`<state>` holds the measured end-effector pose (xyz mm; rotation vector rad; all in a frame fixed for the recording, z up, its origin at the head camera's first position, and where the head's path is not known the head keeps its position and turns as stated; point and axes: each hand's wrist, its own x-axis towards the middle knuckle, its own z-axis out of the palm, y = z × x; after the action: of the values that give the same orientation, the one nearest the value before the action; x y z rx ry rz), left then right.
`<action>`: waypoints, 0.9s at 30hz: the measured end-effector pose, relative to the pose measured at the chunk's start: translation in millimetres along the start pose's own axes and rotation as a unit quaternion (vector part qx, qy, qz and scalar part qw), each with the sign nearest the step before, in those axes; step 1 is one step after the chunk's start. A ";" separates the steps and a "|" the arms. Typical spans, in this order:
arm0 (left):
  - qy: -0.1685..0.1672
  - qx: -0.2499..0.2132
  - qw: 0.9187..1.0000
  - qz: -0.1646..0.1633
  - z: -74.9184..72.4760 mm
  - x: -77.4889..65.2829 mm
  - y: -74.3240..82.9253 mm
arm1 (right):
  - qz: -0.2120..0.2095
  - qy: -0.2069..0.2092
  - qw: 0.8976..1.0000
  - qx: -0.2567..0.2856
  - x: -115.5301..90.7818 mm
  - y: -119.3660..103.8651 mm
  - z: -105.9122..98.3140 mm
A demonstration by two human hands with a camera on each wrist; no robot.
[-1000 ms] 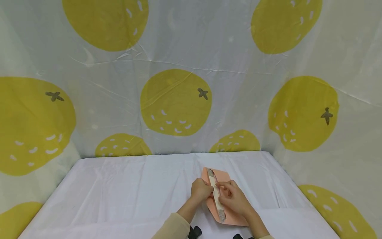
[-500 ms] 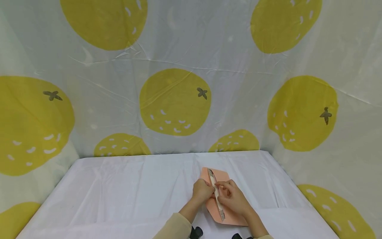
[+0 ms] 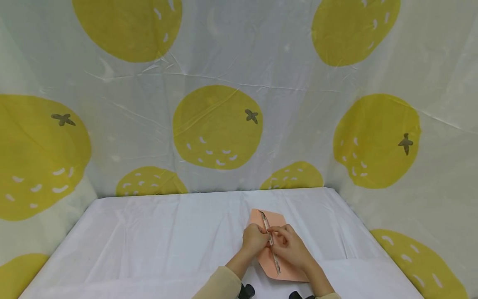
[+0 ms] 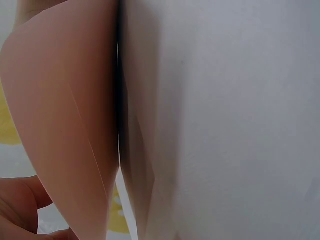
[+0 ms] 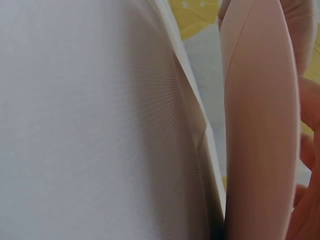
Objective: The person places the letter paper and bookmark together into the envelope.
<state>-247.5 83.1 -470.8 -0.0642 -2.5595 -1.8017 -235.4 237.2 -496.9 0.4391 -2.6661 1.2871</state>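
A peach paper envelope (image 3: 289,270) lies tilted on the table, with a long slit running down its middle. Inside the slit shows a thin pale strip with grey patterned ends (image 3: 276,263). My left hand (image 3: 255,239) pinches the slit's left edge, its thumb towards the opening. From the other side my right hand (image 3: 291,247) holds the right edge between bent index finger and thumb. The envelope's peach side fills much of the left wrist view (image 4: 55,90) and stands upright in the right wrist view (image 5: 260,125). Both hands cover the slit's middle.
White cloth (image 3: 168,241) with folds covers the table. Behind and at both sides hangs a pale curtain (image 3: 291,133) printed with yellow fruit. Black camera mounts (image 3: 246,290) sit below the wrists at the near edge.
The left hand has moved slightly right, towards the right hand. The visible pale strip in the slit has narrowed from a broad band to a thin line. The right hand has hardly moved.
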 end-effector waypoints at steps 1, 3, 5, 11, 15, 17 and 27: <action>0.000 -0.001 1.000 0.000 0.2 -0.3 0.3 | 0.001 0.000 1.000 -0.001 0.0 -0.1 0.1; -0.001 -0.004 1.000 0.000 0.5 -0.4 0.3 | 0.002 -0.001 1.000 -0.001 0.0 -0.1 0.3; -0.001 -0.002 1.000 0.002 0.8 -0.4 0.0 | 0.004 -0.003 1.000 -0.001 0.1 -0.4 0.4; -0.010 0.005 1.000 0.003 1.7 -0.6 -0.4 | 0.002 -0.004 1.000 0.000 0.3 -0.5 0.4; -0.019 0.001 1.000 0.003 1.3 -1.6 -0.2 | -0.003 -0.001 1.000 -0.002 0.2 -0.9 0.6; -0.021 0.001 1.000 0.000 1.0 -2.0 0.1 | -0.003 -0.003 1.000 -0.004 0.3 -1.0 0.7; -0.037 -0.011 0.999 -0.010 -1.1 -3.6 1.2 | -0.007 -0.006 1.000 -0.003 -0.2 -1.6 0.4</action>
<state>-243.9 82.4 -469.4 -0.1076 -2.5993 -1.8701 -234.6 236.0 -496.0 0.4635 -2.6704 1.2777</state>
